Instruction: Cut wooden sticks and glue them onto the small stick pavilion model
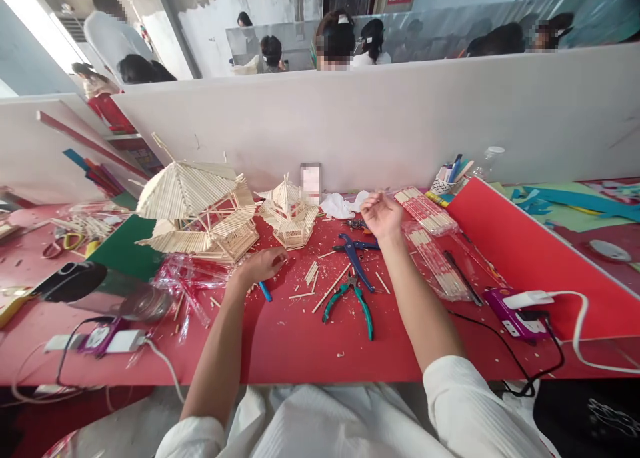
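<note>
My left hand (260, 266) rests low over the red table, fingers curled together beside the small stick pavilion model (289, 225). Whatever it pinches, if anything, is too small to make out. A blue tool (265, 291) lies just below that hand, partly hidden by it. To its left stands a larger stick pavilion (195, 205) with a wide sloping roof. My right hand (383, 213) is raised near the packs of sticks (425, 211), its fingers bent inward and what they hold, if anything, hidden. Green-handled pliers (350, 305) and a blue-handled cutter (356, 261) lie between my forearms.
Loose sticks (311, 273) and chips scatter the table. Plastic wrappers (185, 278), a dark-lidded bottle (105, 291) and a power strip (100, 338) lie left. A red board (530, 265) and another power strip (515, 315) are right. Behind a white partition (375, 118) sit several people.
</note>
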A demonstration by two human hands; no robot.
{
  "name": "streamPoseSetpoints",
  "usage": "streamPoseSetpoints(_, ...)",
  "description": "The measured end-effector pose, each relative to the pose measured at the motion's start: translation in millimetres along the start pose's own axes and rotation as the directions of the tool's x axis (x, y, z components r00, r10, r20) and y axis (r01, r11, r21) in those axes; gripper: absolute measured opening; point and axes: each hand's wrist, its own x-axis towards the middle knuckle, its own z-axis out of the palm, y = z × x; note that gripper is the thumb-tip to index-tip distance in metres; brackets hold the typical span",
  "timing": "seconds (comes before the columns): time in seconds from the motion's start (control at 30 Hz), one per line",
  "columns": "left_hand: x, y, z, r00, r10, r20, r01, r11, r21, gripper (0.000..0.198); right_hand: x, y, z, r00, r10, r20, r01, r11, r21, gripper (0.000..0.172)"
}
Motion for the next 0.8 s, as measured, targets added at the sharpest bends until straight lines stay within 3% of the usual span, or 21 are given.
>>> streamPoseSetpoints(0.13, 0, 1, 0.0, 1.0, 0.018, -0.005, -0.018, 1.0, 0.002, 0.027, -10, -36, -4, 0.97, -0.24, -0.039, 0.241, 0.97, 0.032, 0.014)
streamPoseSetpoints(0.27, 0, 2, -0.6, 0.998, 0.057, 0.0, -0.057, 0.998, 0.004, 0.028, -24, -73, -16, 0.861, -0.456, -0.224, 0.493, 0.856, 0.153, 0.01)
streamPoseSetpoints(0.37, 0, 3, -0.8, 0.998, 0.064, -0.01, -0.064, 0.998, 0.004, 0.03, -32, -89, -25, 0.77, -0.515, -0.377, 0.593, 0.796, 0.122, 0.013)
streamPoseSetpoints(0.43, 0, 3, -0.2, 0.998, 0.065, -0.013, -0.065, 0.998, 0.001, 0.032, -34, -90, -28, 0.777, -0.531, -0.339, 0.574, 0.818, 0.034, 0.022)
streamPoseSetpoints(0.5, 1, 2, 0.8, 0.998, 0.066, -0.009, -0.066, 0.998, -0.002, 0.033, -33, -82, -25, 0.866, -0.464, -0.185, 0.459, 0.885, -0.076, 0.036)
streamPoseSetpoints(0.57, 2, 1, 1.7, 0.998, 0.07, 0.0, -0.07, 0.998, 0.002, 0.033, -29, -66, -19, 0.96, -0.278, -0.012, 0.27, 0.942, -0.199, 0.045)
streamPoseSetpoints(0.63, 2, 1, 2.2, 0.998, 0.068, 0.001, -0.068, 0.998, 0.014, 0.033, -24, -43, -10, 0.994, -0.068, 0.082, 0.093, 0.929, -0.357, 0.049)
streamPoseSetpoints(0.73, 2, 1, 2.1, 0.998, 0.057, 0.005, -0.057, 0.998, 0.024, 0.033, -19, -2, 2, 0.978, 0.17, 0.12, -0.052, 0.757, -0.651, 0.04)
streamPoseSetpoints(0.8, 2, 0, 2.1, 0.999, 0.051, 0.009, -0.051, 0.999, 0.019, 0.033, -18, 24, 8, 0.955, 0.28, 0.094, -0.063, 0.502, -0.863, 0.028)
